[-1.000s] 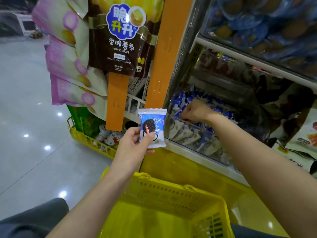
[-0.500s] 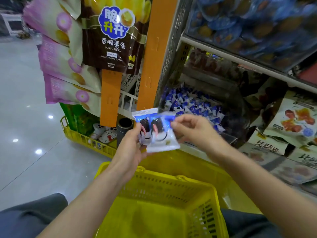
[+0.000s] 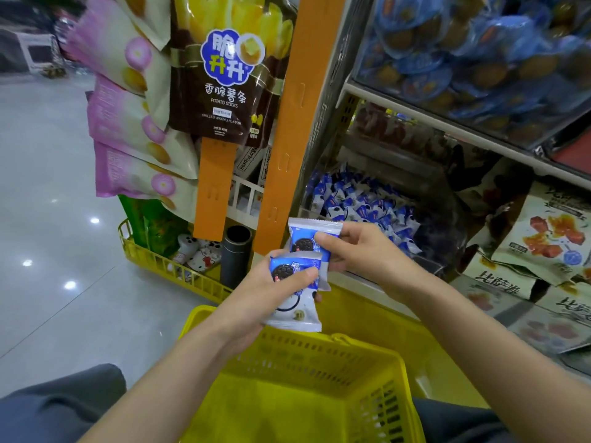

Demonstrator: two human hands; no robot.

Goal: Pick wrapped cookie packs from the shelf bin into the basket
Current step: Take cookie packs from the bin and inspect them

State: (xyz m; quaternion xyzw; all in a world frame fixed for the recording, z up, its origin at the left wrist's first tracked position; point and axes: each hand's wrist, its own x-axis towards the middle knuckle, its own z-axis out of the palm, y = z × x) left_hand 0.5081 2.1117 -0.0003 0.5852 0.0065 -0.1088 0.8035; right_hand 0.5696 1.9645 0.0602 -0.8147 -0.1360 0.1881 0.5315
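Observation:
Two blue-and-white wrapped cookie packs overlap in front of the shelf, above the far rim of the yellow basket (image 3: 287, 353). My left hand (image 3: 271, 292) grips the nearer pack (image 3: 295, 298), thumb across its front. Behind it, my right hand (image 3: 361, 251) pinches the second pack (image 3: 311, 233) by its right side. The clear shelf bin (image 3: 361, 199) behind my right hand holds several more of the same packs. The basket's inside looks bare.
An orange shelf post (image 3: 284, 123) rises left of the bin. Potato stick bags (image 3: 224, 75) and pink snack bags (image 3: 128, 123) hang at the left. A yellow wire rack (image 3: 166, 260) stands on the floor. Snack bags (image 3: 543, 238) fill the shelf at right.
My right hand left the bin with a second pack and brought it against the one in my left hand. Both packs have sunk slightly toward the basket.

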